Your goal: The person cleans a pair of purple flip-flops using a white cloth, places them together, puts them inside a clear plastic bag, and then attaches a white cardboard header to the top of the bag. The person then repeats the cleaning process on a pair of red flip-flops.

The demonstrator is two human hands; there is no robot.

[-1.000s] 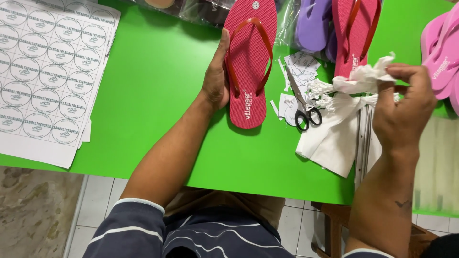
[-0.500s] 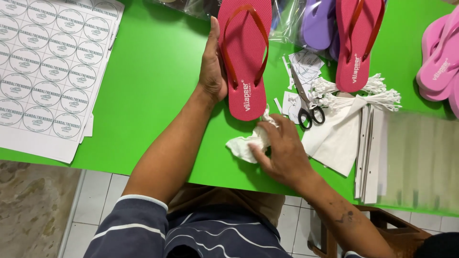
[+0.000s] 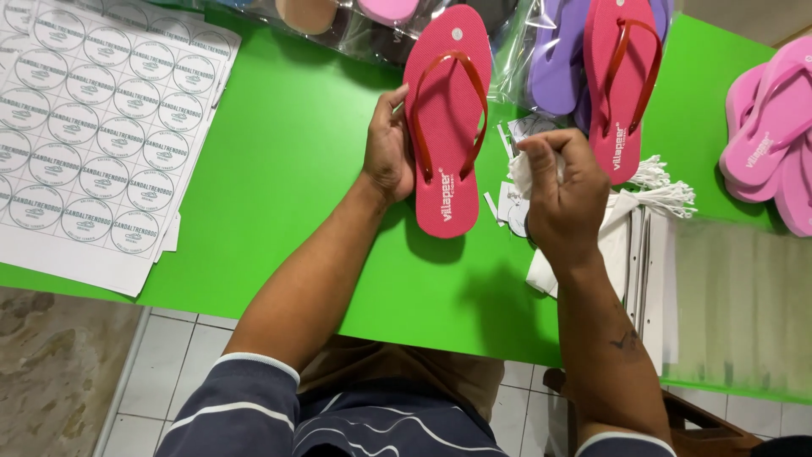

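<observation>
The left hand (image 3: 389,152) lies flat and open along the edge of the red flip-flop (image 3: 446,118) on the green table (image 3: 288,169), steadying it. The right hand (image 3: 565,199) hovers just beside it, its grip pinched on a white paper scrap (image 3: 523,176). The step looks like tagging or wiping the sandal; the next move would call for bringing the scrap onto its sole.

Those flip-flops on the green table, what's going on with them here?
A person sits at a bright green table. The left hand rests against the edge of a red rubber flip-flop with a red strap, holding it flat. The right hand hovers just right of it, pinching a small crumpled white piece of paper or cloth. Nearby lie sheets of round white stickers, a second red flip-flop, purple ones in clear plastic and pink ones.
</observation>
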